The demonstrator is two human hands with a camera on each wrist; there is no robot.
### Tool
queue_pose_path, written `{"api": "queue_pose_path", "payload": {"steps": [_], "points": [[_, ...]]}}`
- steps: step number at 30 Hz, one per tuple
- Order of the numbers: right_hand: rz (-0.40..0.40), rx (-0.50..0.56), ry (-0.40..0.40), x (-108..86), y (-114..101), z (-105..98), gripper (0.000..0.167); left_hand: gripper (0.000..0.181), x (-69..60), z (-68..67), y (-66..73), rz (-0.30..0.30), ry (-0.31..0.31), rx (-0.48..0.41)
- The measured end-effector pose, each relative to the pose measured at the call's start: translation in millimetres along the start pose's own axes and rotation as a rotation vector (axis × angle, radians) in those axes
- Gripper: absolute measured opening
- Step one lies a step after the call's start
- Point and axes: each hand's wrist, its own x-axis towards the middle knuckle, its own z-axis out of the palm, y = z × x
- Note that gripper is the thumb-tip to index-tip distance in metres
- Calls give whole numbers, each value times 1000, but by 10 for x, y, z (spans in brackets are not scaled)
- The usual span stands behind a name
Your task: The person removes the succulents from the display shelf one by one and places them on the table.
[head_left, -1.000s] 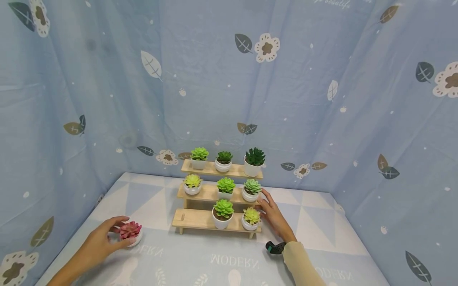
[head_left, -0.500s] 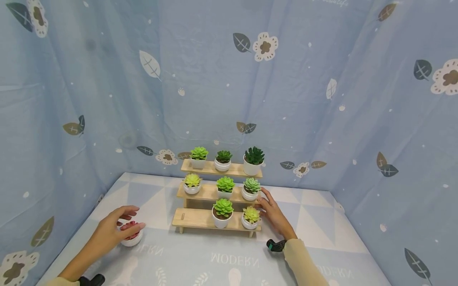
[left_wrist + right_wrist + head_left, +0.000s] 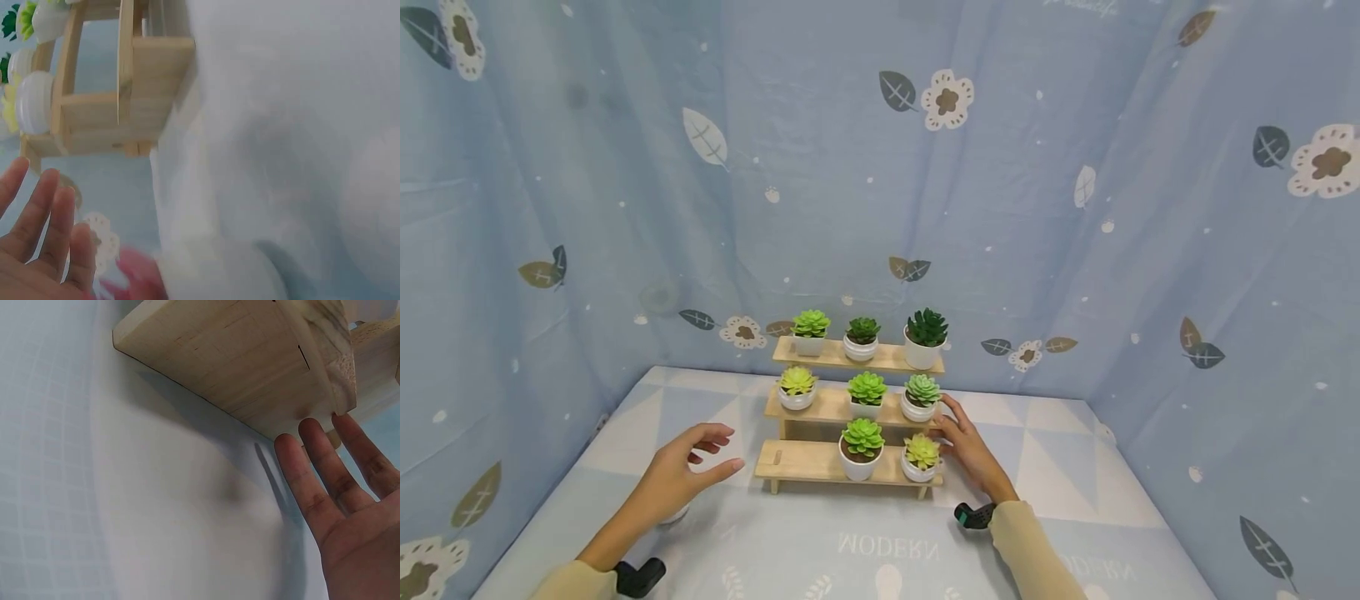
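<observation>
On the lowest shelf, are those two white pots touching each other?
Apart. The head view shows bare wood of the lowest shelf between the left pot and the right pot.

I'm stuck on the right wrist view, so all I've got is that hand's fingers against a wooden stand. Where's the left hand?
Observer: The left hand is above the table, left of the stand.
Operator: Anything near it?
Observer: Yes, a white pot with pink leaves.
Operator: And which plants sit lowest?
Observer: Two are on the bottom shelf: a bright green plant and a yellow-green plant.
</observation>
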Motion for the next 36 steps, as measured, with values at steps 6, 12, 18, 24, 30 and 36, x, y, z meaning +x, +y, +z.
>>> {"api": "queue_pose_path", "payload": {"steps": [6, 12, 18, 24, 30, 36], "points": [[0, -3, -2, -1, 0, -3, 63, 48, 35, 158, 74, 71, -28, -75], [5, -21, -11, -11, -17, -18, 63, 46, 103, 298, 213, 95, -77, -134], [5, -45, -13, -36, -60, -30, 65, 46, 219, 457, 321, 130, -140, -196], [6, -70, -29, -22, -40, -42, 68, 47, 280, 617, 439, 103, -217, -255], [5, -78, -18, 2, -25, -36, 68, 51, 328, 768, 525, 158, -239, -312], [31, -80, 5, 24, -23, 19, 68, 55, 359, 876, 564, 157, -236, -336]]}}
